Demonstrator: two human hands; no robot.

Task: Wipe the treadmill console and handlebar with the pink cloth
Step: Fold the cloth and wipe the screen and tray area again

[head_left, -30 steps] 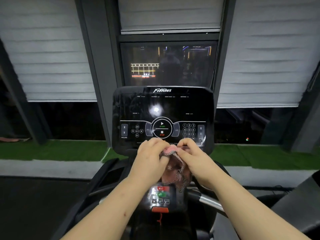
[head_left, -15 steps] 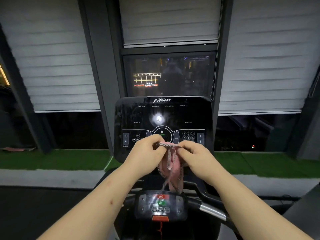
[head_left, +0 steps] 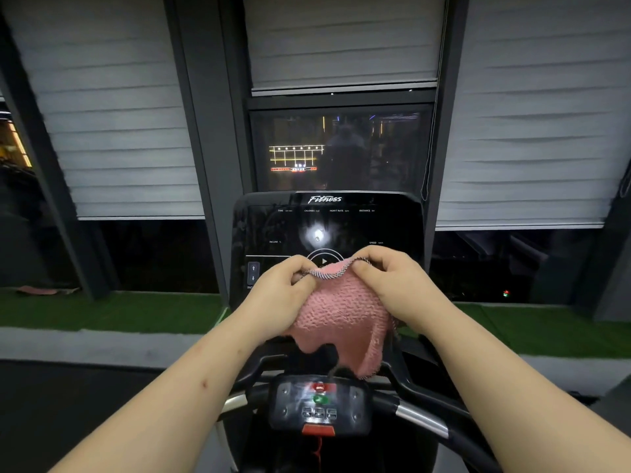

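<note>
Hands up front: L hand (head_left: 280,288) & R hand (head_left: 392,278) each pinch the top hem of a pink knobbly terry cloth (head_left: 341,312) w/ striped edging.
Cloth hangs spread before the glossy black treadmill console (head_left: 324,216), hem approx. level, long axis approx. vertical, lower corner pointing down twd the black-and-silver handlebar (head_left: 423,421).

Grey blinds (head_left: 109,107), dark window (head_left: 341,148), green turf (head_left: 102,310)
</note>
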